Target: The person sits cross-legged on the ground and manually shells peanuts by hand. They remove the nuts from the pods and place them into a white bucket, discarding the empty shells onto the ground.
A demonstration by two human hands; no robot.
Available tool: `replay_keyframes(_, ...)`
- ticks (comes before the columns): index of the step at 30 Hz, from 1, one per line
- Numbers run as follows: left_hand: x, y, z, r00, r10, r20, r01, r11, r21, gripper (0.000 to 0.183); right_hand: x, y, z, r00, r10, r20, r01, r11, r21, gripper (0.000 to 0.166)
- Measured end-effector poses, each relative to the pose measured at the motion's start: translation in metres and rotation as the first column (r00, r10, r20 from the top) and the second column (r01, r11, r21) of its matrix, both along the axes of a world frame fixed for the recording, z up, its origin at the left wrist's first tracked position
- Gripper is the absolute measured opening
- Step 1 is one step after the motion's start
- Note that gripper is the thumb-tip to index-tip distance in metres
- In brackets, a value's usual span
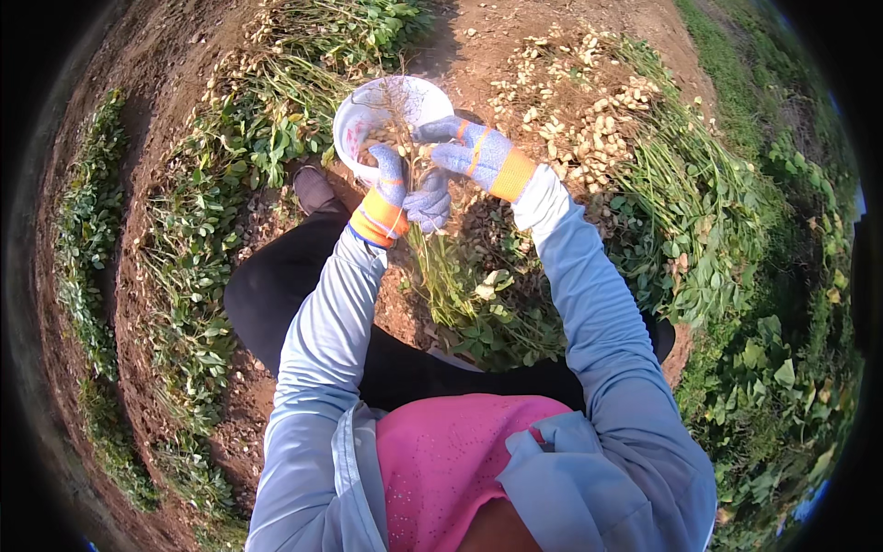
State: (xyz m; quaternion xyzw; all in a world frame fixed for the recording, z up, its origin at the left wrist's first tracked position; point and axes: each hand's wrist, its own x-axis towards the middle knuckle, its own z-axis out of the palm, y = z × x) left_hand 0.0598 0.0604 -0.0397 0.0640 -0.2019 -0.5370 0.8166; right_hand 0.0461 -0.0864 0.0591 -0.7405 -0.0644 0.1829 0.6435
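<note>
My left hand (397,193), in a grey-blue work glove with an orange cuff, is closed around the stems of a peanut plant (441,276). Its leafy end hangs down towards my lap, while the thin roots and pods (408,150) point up over a white plastic bucket (436,102). Peanut pods lie inside the bucket, partly hidden by the roots and my left thumb. From the right, my gloved right hand (479,155) reaches to the pods, fingers on either side of them. Whether its fingertips grip a pod cannot be made out.
Pulled peanut plants with exposed pods (600,138) are heaped at the right. Another row of peanut plants (276,124) runs along the left, on bare reddish soil (476,27). My shoe (314,190) is just left of the bucket. Green weeds (772,372) border the right side.
</note>
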Motion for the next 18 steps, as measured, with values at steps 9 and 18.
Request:
replay_keyframes(9,-0.048,-0.003,0.024,0.986,-0.163,-0.033,0.166,0.977,0.134,0.081,-0.050,-0.011,0.009,0.999,0.034,-0.016,-0.036,0.989,-0.145,0.026)
replay_keyframes(18,-0.060,0.001,0.035,0.985,0.175,-0.003,-0.147,0.837,0.528,0.090,-0.064,0.021,-0.019,0.788,-0.344,-0.510,0.597,0.631,0.496,0.026)
